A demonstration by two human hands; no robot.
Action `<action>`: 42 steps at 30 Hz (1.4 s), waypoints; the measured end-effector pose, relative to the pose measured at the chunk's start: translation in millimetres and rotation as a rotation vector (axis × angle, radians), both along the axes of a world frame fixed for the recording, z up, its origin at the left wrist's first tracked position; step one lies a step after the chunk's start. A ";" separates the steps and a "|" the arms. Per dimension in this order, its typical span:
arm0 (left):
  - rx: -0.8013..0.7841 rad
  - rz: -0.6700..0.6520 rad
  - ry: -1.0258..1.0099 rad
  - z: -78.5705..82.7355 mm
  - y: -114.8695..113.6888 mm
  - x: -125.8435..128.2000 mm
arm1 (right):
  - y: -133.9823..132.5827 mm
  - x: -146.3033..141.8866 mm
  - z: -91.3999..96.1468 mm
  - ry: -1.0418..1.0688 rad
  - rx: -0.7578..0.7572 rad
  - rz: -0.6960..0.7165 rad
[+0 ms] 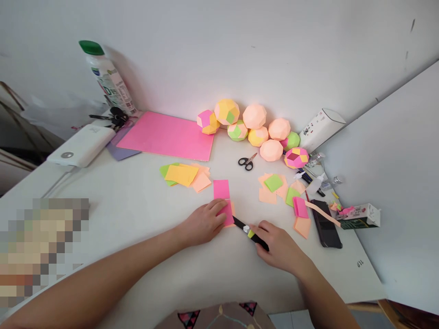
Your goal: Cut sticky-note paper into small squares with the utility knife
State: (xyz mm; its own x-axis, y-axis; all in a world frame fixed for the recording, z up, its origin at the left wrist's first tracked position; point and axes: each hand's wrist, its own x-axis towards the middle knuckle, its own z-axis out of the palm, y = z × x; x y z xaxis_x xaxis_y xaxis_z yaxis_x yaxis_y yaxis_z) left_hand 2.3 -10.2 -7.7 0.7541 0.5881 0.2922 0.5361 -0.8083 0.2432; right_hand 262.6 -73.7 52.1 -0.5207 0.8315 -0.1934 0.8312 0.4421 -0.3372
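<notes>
My left hand (202,221) presses on a pink paper square (224,214), its fingers curled and the thumb and fingertips on the paper. A peach sheet shows along the right side beneath that square, and another pink square (221,188) lies just beyond it. In my right hand (277,246) is a black and yellow-green utility knife (246,228), its tip touching or close to the paper's right edge. Small scissors (247,161) with black handles lie farther back. Loose yellow, green and peach papers (183,175) sit to the left, and more peach and green papers (273,185) to the right.
Several faceted paper balls (254,116) rest against the wall. A large pink sheet (168,136) lies at the back left near a white power bank (82,145) and a bottle (109,80). At right are a phone (326,224), a small carton (360,216) and a white cylinder (321,129).
</notes>
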 end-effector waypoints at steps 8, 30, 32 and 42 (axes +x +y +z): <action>-0.011 0.005 -0.009 0.4 -0.7 0.4 | 2.2 -1.1 -3.5 0.012 0.040 0.001; 0.133 -0.018 -0.031 -2.4 1.3 3.1 | 8.0 -7.8 -8.4 0.037 0.079 -0.037; 0.147 -0.004 -0.015 -2.7 0.7 3.3 | 8.8 -8.8 -9.0 0.045 0.086 -0.039; 0.202 -0.009 0.088 -1.4 -2.5 4.1 | 13.4 -13.1 -13.8 0.071 0.112 -0.068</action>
